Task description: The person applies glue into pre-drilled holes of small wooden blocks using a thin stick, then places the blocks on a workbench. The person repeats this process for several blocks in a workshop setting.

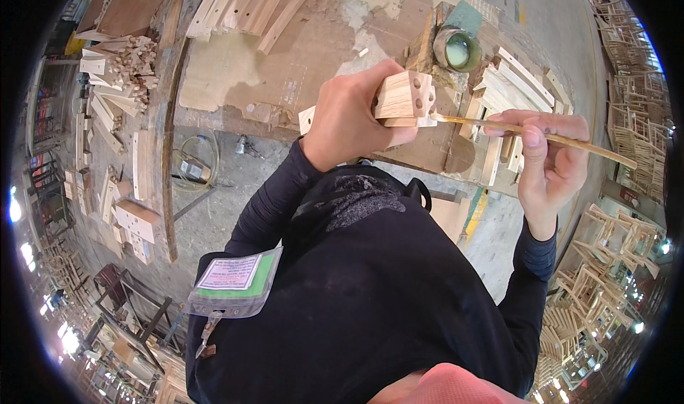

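My left hand [353,112] is wrapped round a bundle of pale wooden pieces [400,97], whose ends point right and show drilled round holes. Between the thumb and fingers of my right hand [547,151] is a thin wooden stick [595,147]. Its whitish tip meets the end face of the bundle, close to the holes. Just beyond the bundle, a round pot [472,63] with pale liquid inside stands on the worktable [242,65]. The far part of the bundle is hidden behind my left hand.
Several curved wooden slats [249,5] lie at the table's far left, and more wooden strips [509,83] at its right. A second bench at left carries piled wood offcuts [125,73] and blocks [139,220]. Stacked chair frames [602,261] stand at right.
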### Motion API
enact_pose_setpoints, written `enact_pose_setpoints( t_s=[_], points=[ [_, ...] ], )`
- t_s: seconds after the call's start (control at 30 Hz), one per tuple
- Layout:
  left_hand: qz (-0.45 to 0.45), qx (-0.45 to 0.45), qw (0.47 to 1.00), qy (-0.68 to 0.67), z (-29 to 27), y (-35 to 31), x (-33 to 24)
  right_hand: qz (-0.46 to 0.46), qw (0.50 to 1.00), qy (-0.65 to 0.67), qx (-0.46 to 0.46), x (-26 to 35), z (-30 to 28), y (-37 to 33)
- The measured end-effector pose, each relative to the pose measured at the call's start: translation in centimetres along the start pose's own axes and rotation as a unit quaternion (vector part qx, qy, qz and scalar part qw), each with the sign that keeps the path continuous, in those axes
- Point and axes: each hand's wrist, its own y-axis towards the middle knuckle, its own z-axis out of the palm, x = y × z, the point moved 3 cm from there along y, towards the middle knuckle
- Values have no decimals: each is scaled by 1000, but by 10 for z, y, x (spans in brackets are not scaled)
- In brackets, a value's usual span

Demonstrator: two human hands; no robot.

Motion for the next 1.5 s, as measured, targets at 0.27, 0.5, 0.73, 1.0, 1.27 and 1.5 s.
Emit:
enact_pose_setpoints(
  t_s=[0.27,0.5,0.73,1.0,1.27,1.5],
  points=[
    [-11,23,1000,7,0,-1,1,3,999,-47,-14,9,-6,1],
    [-17,44,999,27,1,-3,-4,-1,998,-61,-36,5,-2,10],
    [-12,51,998,27,0,-4,-7,-5,999,-46,-20,-1,1,8],
    [-11,48,999,15,2,-6,-8,14,999,-43,-25,6,3,7],
    [0,39,999,35,0,-6,-9,13,999,-21,-30,9,1,6],
    [2,28,999,27,1,-7,-7,10,995,-82,-55,15,-4,3]
  ],
)
